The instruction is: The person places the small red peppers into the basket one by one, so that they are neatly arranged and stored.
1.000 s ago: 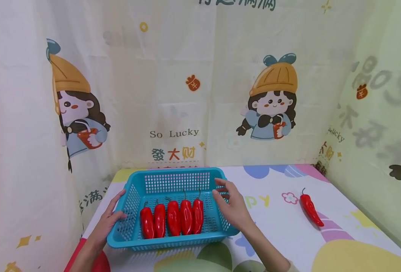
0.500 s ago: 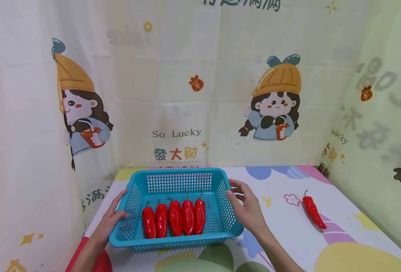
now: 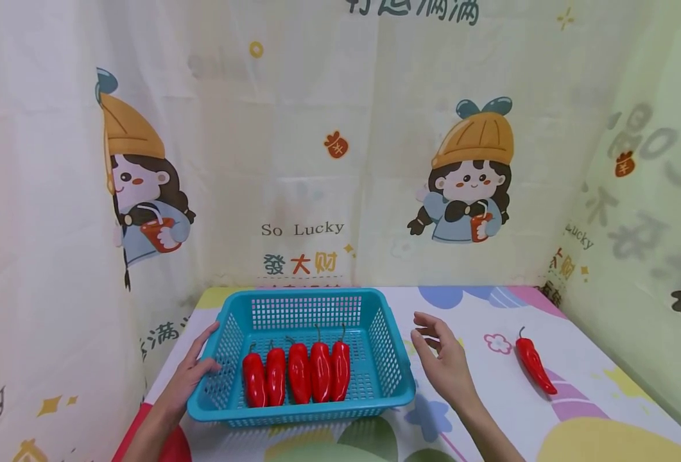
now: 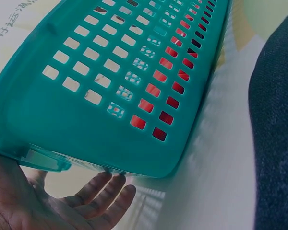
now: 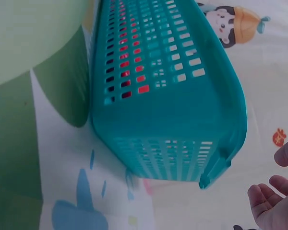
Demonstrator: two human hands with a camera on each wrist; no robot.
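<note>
A teal plastic basket [image 3: 302, 413] with perforated walls stands on the table, and several red chili peppers [image 3: 298, 373] lie side by side in it, stems pointing away from me. At its left end, my left hand [image 3: 185, 380] grips the rim, the thumb over the top and the fingers outside. The left wrist view shows those fingers [image 4: 105, 196] against the end wall of the basket [image 4: 86, 129]. My right hand [image 3: 448, 362] holds nothing, in the space right of the basket, fingers loosely bent. Farther right, a single red chili pepper [image 3: 534, 366] lies on the table.
A patterned cloth [image 3: 479, 417] with flowers and coloured shapes covers the table. Printed curtains [image 3: 375, 160] enclose it at the back, left and right. Dark clothing [image 4: 278, 134] shows at the edge of the left wrist view.
My right hand has moved rightward, from over the basket's right end to outside it, apart from the rim. My left hand has kept its hold; the peppers lie as before.
</note>
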